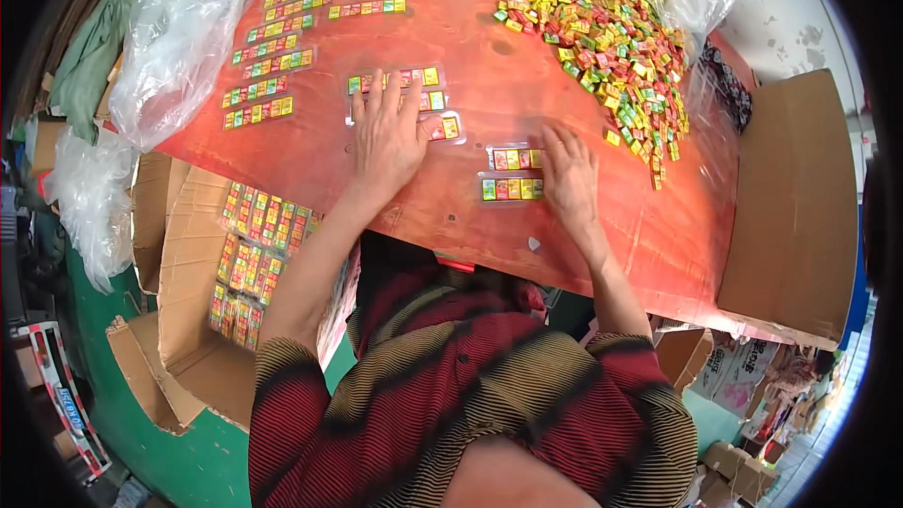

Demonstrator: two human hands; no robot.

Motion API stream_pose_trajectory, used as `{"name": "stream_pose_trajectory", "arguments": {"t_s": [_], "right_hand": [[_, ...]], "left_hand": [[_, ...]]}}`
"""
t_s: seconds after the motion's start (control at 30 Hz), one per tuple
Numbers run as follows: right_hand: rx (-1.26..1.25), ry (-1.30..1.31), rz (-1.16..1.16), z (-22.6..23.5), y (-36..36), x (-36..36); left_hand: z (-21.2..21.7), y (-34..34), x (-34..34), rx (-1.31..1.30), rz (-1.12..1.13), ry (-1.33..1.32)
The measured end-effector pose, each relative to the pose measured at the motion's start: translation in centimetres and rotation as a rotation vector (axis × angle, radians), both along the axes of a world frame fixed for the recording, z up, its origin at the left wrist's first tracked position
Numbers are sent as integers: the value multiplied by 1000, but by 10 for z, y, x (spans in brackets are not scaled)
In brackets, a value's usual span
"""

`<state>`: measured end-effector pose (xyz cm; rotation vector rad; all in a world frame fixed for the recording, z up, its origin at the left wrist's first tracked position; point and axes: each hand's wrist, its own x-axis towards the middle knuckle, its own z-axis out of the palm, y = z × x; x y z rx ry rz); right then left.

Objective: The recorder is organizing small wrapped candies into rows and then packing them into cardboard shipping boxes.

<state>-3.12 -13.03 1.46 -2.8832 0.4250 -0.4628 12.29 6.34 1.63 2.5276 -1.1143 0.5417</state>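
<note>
My left hand (388,136) lies palm down with its fingers stretched out over a group of clear plastic trays (455,128). Small red, yellow and green boxes (432,102) sit in rows in these trays, and my fingers hide part of them. To the right, my right hand (571,177) hovers at or touches the right end of two more trays; its slightly blurred fingers look loosely apart. The upper of these holds a row of small boxes (513,159), and the lower a similar row (513,190). Their right ends are partly covered by my hand.
A large heap of loose small boxes (611,33) covers the red table's (376,28) far right. Filled trays (259,113) line the far left. A carton of packed trays (193,273) stands below the left edge. Clear plastic bags (179,47) and a cardboard sheet (790,207) flank the table.
</note>
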Motion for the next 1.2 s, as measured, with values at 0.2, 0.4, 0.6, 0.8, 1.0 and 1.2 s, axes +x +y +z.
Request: {"name": "stream_pose_trajectory", "arguments": {"t_s": [0.2, 0.4, 0.6, 0.8, 1.0, 1.2], "right_hand": [[85, 157, -199, 5, -27, -16], [279, 134, -378, 27, -17, -39], [295, 66, -322, 8, 13, -56], [701, -27, -316, -1, 2, -64], [1070, -129, -262, 4, -32, -33], [521, 1, -254, -11, -55, -30]], "left_hand": [[13, -16, -85, -273, -111, 329], [11, -27, -102, -152, 48, 574], [3, -21, -115, -127, 49, 559], [1, -22, -115, -285, 31, 866], [17, -53, -78, -417, 80, 921], [-6, -79, -79, -224, 49, 589]]}}
